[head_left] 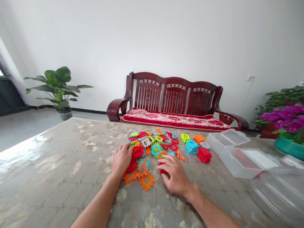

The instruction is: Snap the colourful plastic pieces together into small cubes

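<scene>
A loose heap of colourful interlocking plastic tiles [152, 145] lies in the middle of the table [59, 171]. My left hand [120, 161] rests on the heap's left side, fingers curled over red tiles. My right hand [175, 174] is at the near right edge of the heap, fingers pinched on a red tile [163, 171]. Orange tiles [142, 177] lie between my hands. To the right stand small sorted stacks: yellow-green [185, 137], orange [199, 138], blue [191, 147], grey [204, 145] and red [204, 155].
Clear plastic boxes [235, 158] and a lid [280, 193] sit at the right of the table, next to a pot of purple flowers [288, 122]. Behind the table stands a dark wooden bench with a red cushion [173, 101]. A leafy plant [59, 87] stands at far left.
</scene>
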